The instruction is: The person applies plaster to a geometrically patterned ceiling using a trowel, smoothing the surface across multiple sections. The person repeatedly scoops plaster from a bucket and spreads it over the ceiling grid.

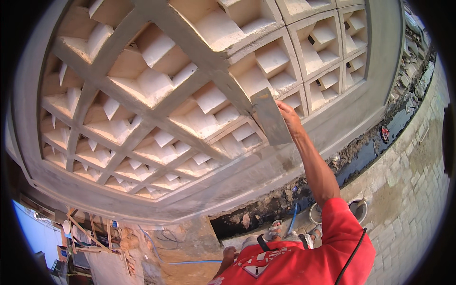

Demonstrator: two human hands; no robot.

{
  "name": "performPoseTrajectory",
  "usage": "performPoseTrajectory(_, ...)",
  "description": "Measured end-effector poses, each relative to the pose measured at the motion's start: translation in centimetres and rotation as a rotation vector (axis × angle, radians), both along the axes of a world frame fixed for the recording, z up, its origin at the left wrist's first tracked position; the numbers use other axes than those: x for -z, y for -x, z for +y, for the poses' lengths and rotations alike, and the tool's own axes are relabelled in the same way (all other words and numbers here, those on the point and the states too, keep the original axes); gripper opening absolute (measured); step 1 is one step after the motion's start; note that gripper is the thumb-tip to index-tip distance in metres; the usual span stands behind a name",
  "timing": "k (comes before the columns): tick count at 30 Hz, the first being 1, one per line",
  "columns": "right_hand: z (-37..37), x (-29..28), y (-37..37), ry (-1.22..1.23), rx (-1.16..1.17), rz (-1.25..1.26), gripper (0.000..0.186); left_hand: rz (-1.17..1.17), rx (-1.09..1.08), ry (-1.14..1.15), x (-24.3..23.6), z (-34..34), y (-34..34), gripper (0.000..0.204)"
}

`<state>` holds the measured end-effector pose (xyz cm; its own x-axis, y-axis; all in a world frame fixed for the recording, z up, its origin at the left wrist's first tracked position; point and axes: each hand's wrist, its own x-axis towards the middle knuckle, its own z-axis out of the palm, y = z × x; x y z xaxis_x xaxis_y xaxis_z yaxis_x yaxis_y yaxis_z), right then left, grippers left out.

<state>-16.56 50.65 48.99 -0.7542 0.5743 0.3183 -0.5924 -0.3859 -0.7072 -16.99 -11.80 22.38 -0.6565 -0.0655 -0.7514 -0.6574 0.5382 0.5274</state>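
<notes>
Gripping a flat grey rectangular trowel plate (271, 118), the person's right hand (291, 122) is raised at the lower middle of a grey plastered wall (384, 42). Right fingers (284, 107) closed at the plate's right edge; handle, if any, hidden. Plate tilted, top end leaning left, over a joint among the cream square breeze blocks (263, 64). Can't confirm full contact with the wall.

Joints left of the plate: broad smooth grey mortar bands (205, 61) running diagonally. Right of it: thin dark lines between pale block rims.

Left hand (229, 254) low beside the red printed shirt (304, 267), only partly showing; can't tell how far open its fingers are or whether they hold anything.

Below the wall: dark muddy ditch (356, 167), then grey block paving (403, 204). Pale-rimmed round container (362, 214) beside the right sleeve, partly hidden. Thin blue hose (190, 262) on the ground, left of the shirt.
</notes>
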Motion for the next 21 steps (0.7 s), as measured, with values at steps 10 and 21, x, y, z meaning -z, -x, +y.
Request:
performPoseTrajectory(10, -7.4, -1.8, -3.0, 0.086, 0.098, 0.097, 0.05, 0.002, 0.088, -0.021, 1.5, -0.3, 1.1, 0.028)
performPoseTrajectory(21, -10.0, -1.2, 4.8, -0.988, 1.034, -0.216, 0.063, -0.038, 0.101, -0.026, 1.8, -1.4, 5.4, 0.028)
